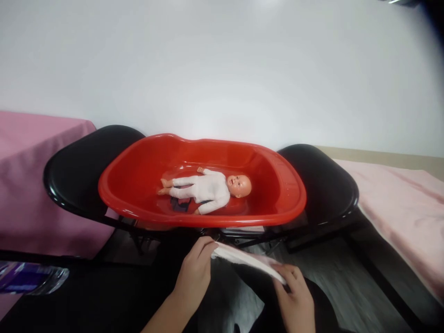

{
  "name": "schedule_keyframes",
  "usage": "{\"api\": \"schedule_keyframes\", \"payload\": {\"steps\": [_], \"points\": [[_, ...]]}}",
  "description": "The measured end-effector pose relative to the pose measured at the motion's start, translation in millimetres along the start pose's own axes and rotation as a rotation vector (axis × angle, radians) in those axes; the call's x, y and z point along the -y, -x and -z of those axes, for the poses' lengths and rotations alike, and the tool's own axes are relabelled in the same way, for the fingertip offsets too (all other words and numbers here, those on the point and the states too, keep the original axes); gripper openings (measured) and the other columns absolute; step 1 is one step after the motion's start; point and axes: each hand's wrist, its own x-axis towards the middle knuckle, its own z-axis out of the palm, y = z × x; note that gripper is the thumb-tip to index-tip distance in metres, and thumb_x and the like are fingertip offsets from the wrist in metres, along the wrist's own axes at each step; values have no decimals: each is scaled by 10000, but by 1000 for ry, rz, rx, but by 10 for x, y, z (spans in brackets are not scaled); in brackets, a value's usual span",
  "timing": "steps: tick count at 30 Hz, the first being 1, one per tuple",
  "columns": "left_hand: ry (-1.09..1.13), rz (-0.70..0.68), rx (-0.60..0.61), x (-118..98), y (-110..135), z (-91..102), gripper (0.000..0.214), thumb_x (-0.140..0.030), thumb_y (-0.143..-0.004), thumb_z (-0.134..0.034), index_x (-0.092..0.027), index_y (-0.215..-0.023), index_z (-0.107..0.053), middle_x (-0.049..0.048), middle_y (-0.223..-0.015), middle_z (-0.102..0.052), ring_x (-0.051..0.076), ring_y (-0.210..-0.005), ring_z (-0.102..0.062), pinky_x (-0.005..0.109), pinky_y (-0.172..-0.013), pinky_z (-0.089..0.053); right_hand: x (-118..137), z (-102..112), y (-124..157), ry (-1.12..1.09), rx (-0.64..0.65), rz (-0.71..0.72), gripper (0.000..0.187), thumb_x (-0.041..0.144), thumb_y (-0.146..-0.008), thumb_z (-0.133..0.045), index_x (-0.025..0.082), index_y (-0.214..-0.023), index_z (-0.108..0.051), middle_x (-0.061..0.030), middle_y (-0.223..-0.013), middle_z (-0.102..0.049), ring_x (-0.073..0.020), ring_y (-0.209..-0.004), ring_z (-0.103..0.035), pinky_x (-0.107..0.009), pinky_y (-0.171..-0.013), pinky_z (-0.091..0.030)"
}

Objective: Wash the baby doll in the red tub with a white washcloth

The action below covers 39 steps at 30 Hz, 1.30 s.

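Observation:
A folded white cloth (248, 260) is stretched between my two hands, in front of the red tub. My left hand (194, 268) pinches its left end, and my right hand (293, 291) grips the lower right end. Beyond them, a baby doll (211, 187) in white clothing lies on its back inside the red baby bathtub (284, 185). Its head points right and its bare feet point left. Neither hand touches the doll or the tub. Part of the cloth's underside is hidden from view.
The tub stands across two black chairs, a left seat (79, 166) and a right seat (329, 185). A pink-covered surface (31, 152) is at left, a pale pink cloth (398, 199) at right. A purple-labelled bottle (34, 278) lies lower left. Behind is a white wall (222, 69).

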Motion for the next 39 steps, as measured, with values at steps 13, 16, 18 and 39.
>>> {"api": "schedule_keyframes", "payload": {"steps": [13,16,18,39], "points": [[-13,109,355,-37,-10,-82,529,-61,-776,-554,-263,-1264,-567,68,-1356,-492,241,-1261,-465,433,-1070,-419,470,-212,40,-67,190,101,182,372,-812,-668,211,-730,-684,-28,-720,-616,-175,-702,-550,-273,-662,-425],[159,156,446,-96,-14,-107,718,-141,-685,-719,-236,-1360,-495,83,-1451,-435,264,-1317,-416,433,-1119,-355,642,-359,-37,-34,373,294,92,286,-821,-669,234,-750,-696,-21,-713,-617,-177,-725,-550,-286,-700,-419],[246,200,479,-135,-26,-88,561,-157,-711,-709,-212,-1256,-587,74,-1279,-588,231,-1157,-546,374,-1027,-430,720,-455,-53,-25,448,364,58,268,-833,-661,245,-805,-706,-21,-749,-631,-181,-757,-557,-294,-727,-420],[704,445,357,-190,-145,155,400,-426,-954,-465,-136,-1109,-693,89,-1043,-666,180,-881,-595,292,-836,-461,323,-555,256,-315,126,-30,140,321,-806,-685,187,-767,-665,-100,-1210,-624,-255,-1123,-574,-391,-1007,-423]]}}
